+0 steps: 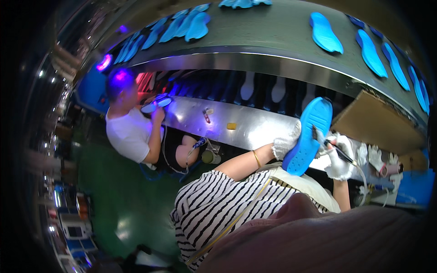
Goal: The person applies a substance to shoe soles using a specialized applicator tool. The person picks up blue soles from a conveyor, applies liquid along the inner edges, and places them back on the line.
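With my gloved left hand I am gripping a blue sole by its left edge, right of the frame's centre, some of my fingers hiding behind it. My gloved right hand is closing around a brush-like tool, whose dark tip is lying over the sole's ridged face; I cannot tell how firmly it is pressing. A pale tube is curving down from the tool at lower right. A small yellow block is resting on the metal surface near the centre. More blue soles are lying along the belt at the top. At left, a co-worker is sitting, handling another sole.
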A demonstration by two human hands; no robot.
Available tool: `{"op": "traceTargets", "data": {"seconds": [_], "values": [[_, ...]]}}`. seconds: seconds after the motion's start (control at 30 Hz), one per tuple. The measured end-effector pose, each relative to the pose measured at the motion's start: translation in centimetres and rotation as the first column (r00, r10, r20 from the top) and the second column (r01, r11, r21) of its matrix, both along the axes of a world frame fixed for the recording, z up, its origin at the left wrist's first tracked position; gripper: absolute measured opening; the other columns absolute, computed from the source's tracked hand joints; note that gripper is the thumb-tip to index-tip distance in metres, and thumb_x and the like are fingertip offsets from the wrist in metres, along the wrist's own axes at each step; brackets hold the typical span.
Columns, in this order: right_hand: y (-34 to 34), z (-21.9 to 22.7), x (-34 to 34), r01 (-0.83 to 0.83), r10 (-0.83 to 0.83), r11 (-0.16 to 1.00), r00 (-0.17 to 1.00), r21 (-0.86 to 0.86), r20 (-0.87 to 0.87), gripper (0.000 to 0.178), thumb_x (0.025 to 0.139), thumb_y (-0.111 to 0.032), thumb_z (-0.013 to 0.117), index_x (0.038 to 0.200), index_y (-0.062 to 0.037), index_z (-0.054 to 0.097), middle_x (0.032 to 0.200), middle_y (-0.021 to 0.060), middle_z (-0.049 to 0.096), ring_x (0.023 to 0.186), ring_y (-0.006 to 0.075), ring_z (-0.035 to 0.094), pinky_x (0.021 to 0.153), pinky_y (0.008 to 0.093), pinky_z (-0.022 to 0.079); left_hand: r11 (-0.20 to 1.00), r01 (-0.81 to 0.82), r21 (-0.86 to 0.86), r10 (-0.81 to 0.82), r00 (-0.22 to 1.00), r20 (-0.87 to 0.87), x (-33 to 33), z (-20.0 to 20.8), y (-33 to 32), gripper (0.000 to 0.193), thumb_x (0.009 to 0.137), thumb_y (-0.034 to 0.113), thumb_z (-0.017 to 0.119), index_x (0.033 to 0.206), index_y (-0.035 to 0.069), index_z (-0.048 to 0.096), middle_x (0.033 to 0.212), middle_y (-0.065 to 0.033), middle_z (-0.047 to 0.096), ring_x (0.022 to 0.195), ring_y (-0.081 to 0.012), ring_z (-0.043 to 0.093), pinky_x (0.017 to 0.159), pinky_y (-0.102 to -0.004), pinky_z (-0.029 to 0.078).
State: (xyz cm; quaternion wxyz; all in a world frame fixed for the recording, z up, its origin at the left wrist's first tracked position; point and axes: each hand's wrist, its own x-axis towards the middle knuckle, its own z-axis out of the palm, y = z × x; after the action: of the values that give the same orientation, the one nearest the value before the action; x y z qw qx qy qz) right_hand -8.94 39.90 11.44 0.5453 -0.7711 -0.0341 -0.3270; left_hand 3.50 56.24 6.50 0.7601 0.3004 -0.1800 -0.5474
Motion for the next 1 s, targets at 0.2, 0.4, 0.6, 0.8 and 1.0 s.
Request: {"op": "traceTargets", "data": {"seconds": [0.2, 0.4, 0.6, 0.8, 1.0], "values": [[0.6, 0.1, 0.5, -0.174, 0.176, 0.978, 0.984, 0.113, -0.007, 0.009, 0.086, -0.001, 0.071, 0.084, -0.003, 0.062, 0.087, 0.007, 0.065, 0.078, 0.0145, 0.061, 0.074, 0.0292, 0.049, 0.992, -0.124, -0.013, 0.124, 0.992, 0.014, 2.2, -0.4, -2.5, 0.107, 0.077, 0.089, 0.032, 0.143, 0.005, 0.042, 0.128, -0.0168, 0.061, 0.111, -0.0303, 0.064, 0.097, -0.0449, 0.054], [0.5, 1.5, 1.5, -0.052, 0.06, 0.988, 0.997, -0.145, 0.051, 0.012, 0.078, 0.002, 0.074, 0.087, -0.0014, 0.067, 0.086, 0.0095, 0.067, 0.081, 0.0169, 0.066, 0.073, 0.0283, 0.053, 0.942, -0.191, -0.275, 0.162, 0.979, -0.125, 3.1, 2.4, -4.7, 0.128, 0.058, 0.097, 0.044, 0.14, -0.001, 0.043, 0.125, -0.0169, 0.06, 0.11, -0.0336, 0.06, 0.097, -0.0501, 0.052], [0.8, 1.7, 1.0, 0.007, 0.014, 0.958, 0.997, 0.287, -0.07, 0.008, 0.082, 0.001, 0.071, 0.084, -0.0016, 0.065, 0.089, 0.0085, 0.068, 0.082, 0.0135, 0.065, 0.074, 0.0286, 0.053, 0.838, -0.275, -0.471, 0.16, 0.95, -0.269, 4.2, 3.6, -4.8, 0.128, 0.06, 0.094, 0.052, 0.143, -0.002, 0.038, 0.13, -0.0169, 0.057, 0.113, -0.0325, 0.058, 0.106, -0.051, 0.045], [0.9, 1.2, 1.1, -0.123, 0.314, 0.856, 0.895, 0.503, -0.316, 0.01, 0.083, -0.001, 0.072, 0.086, -0.0037, 0.063, 0.091, 0.0071, 0.068, 0.082, 0.0118, 0.064, 0.074, 0.0278, 0.053, 0.74, -0.17, -0.651, 0.072, 0.982, -0.175, 5.8, 3.7, -4.8, 0.126, 0.061, 0.093, 0.051, 0.147, 0.003, 0.036, 0.138, -0.0201, 0.054, 0.112, -0.0353, 0.062, 0.111, -0.052, 0.041], [-0.4, 1.4, 0.8, -0.125, 0.15, 0.982, 0.971, 0.143, -0.185, 0.015, 0.085, -0.002, 0.072, 0.095, -0.0044, 0.062, 0.103, 0.0089, 0.066, 0.089, 0.0126, 0.064, 0.078, 0.0274, 0.054, 0.812, 0.005, -0.584, -0.007, 1.0, -0.002, 6.6, 4.0, -3.9, 0.128, 0.058, 0.091, 0.057, 0.15, 0.006, 0.032, 0.141, -0.0221, 0.05, 0.125, -0.041, 0.055, 0.104, -0.0557, 0.049]]}}
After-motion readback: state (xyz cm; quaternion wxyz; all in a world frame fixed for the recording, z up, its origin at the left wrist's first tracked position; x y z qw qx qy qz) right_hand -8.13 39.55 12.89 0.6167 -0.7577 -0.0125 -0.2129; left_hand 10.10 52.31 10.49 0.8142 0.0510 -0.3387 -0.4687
